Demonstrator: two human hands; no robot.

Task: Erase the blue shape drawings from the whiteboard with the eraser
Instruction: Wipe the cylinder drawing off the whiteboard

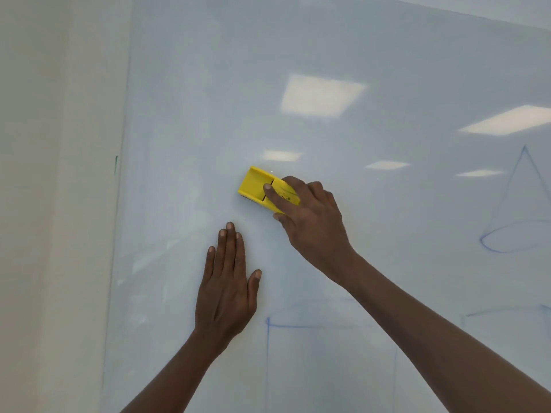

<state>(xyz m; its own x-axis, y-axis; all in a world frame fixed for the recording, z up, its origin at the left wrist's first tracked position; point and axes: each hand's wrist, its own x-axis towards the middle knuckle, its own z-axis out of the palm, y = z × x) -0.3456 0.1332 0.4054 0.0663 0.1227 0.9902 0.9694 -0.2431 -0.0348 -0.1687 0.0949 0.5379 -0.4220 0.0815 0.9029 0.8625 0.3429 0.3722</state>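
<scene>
Lying flat with fingers spread, the left hand (228, 289) presses on the whiteboard (328, 40) near its left edge; beyond it the right hand (310, 222) grips the yellow eraser (256, 186) against the board, blue cone drawing (518, 204) by the right edge.

The right hand (310, 216) covers the near end of the yellow eraser (256, 186), so its full length cannot be told; its dark wiping face shows only as a sliver at the lower edge; the blue cone (518, 204) is cut off by the right edge; the blue box outline (268, 368) runs off the bottom edge and behind the right forearm; a faint blue shape (507, 311) at the right edge is too pale to identify; both forearms leave the picture at the bottom.
</scene>
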